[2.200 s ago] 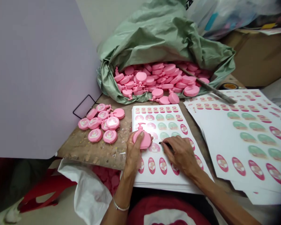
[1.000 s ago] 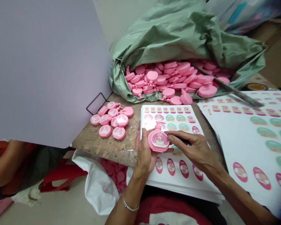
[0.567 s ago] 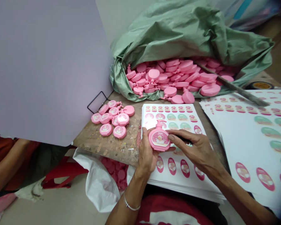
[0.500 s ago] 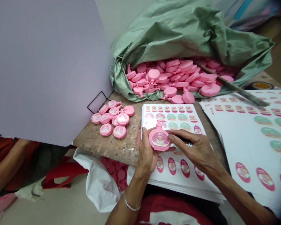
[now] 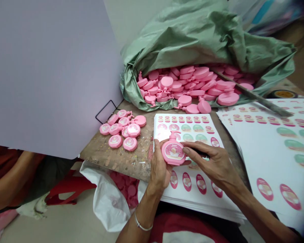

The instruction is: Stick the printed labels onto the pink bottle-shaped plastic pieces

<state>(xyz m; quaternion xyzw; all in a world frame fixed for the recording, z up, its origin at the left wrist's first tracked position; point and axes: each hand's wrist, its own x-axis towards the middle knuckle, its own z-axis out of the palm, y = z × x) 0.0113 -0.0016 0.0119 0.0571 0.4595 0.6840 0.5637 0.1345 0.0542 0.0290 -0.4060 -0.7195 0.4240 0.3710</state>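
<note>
My left hand (image 5: 160, 170) is closed around a pink toy pump bottle (image 5: 170, 158), held upright with its nozzle at the top. An oval label with a baby in a tub and the word "BABY" covers its front. The thumb and fingertips of my right hand (image 5: 212, 162) touch the label's right edge. A thin dark tool (image 5: 201, 152) sticks out within that hand; its kind is mostly hidden by the fingers. Under both hands lies a stack of sticker sheets (image 5: 182, 119), printed with pink and green labels.
Several labelled pink bottles (image 5: 130, 143) lie on the worn wooden table (image 5: 103, 148). Behind, a green sack (image 5: 192, 40) spills plain bottles, with a stick (image 5: 268, 104) across it. More sticker sheets (image 5: 255, 152) lie right. A white bag (image 5: 103, 199) hangs below; another person's arm (image 5: 12, 179) shows left.
The view has shifted very slightly. Both hands keep almost the same pose, with the bottle still in the left and the right fingertips at the label's edge.
</note>
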